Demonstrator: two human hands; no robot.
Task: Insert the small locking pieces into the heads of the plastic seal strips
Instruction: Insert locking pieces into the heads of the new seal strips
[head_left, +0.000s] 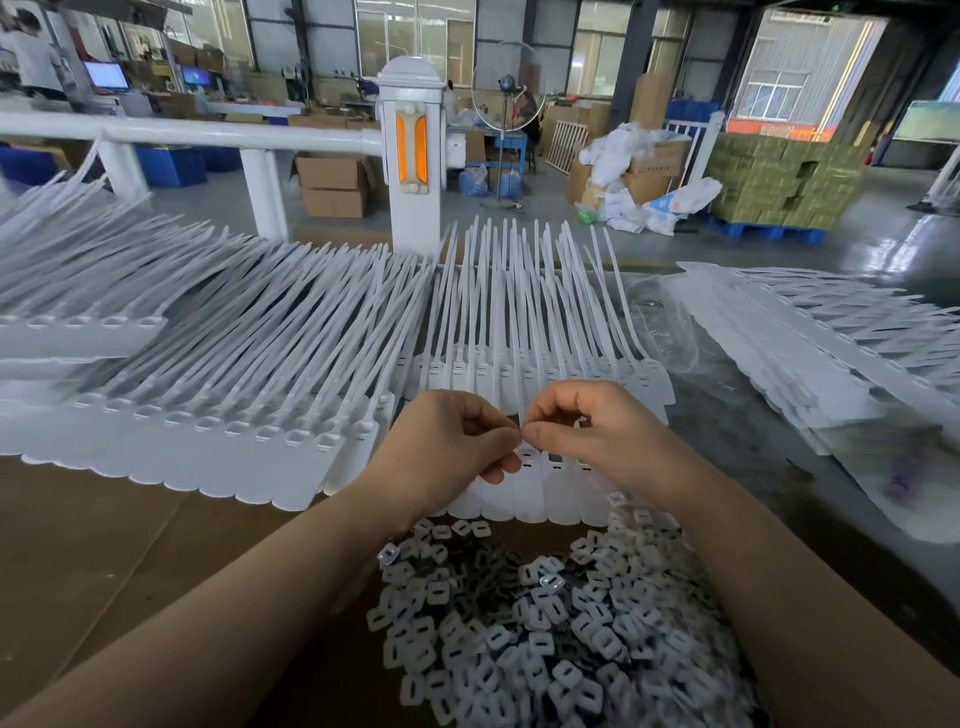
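A row of white plastic seal strips (524, 364) lies in front of me, heads toward me and tails fanning away. My left hand (452, 441) and my right hand (587, 426) meet fingertip to fingertip just above the heads of the near row (550, 467). Both pinch something tiny between thumb and forefinger; the fingers hide it, so I cannot tell what it is. Below my wrists lies a heap of small white locking pieces (545, 613), each a rounded square with a slot.
A wide bank of joined seal strips (208, 431) covers the table's left. More stacked strips (831, 353) lie at the right over clear plastic bags. A white post and rail (410, 156) stand behind the table. Brown cardboard (104, 545) covers the near left.
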